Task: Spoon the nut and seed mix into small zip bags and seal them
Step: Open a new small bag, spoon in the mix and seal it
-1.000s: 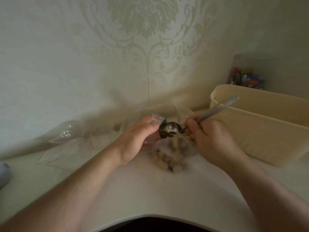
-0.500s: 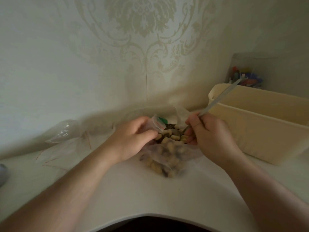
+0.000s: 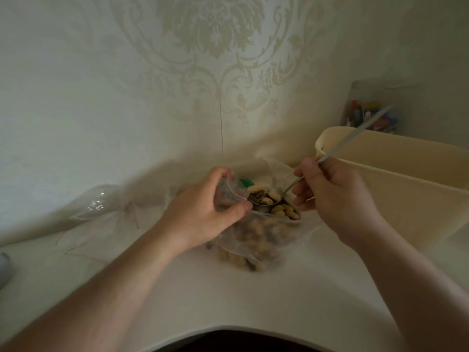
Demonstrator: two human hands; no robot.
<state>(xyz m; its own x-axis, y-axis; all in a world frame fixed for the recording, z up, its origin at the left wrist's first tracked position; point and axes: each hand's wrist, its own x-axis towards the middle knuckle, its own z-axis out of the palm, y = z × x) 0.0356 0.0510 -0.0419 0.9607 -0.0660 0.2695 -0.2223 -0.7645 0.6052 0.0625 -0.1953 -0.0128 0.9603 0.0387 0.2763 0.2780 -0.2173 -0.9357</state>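
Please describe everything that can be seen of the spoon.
The spoon looks like grey metal, with a long, thin, straight handle and a small bowl. The right hand grips the handle near its lower part; the free end points up and to the right, across the beige tub's rim. The bowl, loaded with pale nuts and dark seeds, sits above the large clear bag, close to the left hand's thumb.

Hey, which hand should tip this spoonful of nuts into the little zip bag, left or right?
Right. The right hand already grips the thin metal spoon, whose loaded bowl sits by the mouth of the small clear zip bag. The left hand is busy pinching that bag open.
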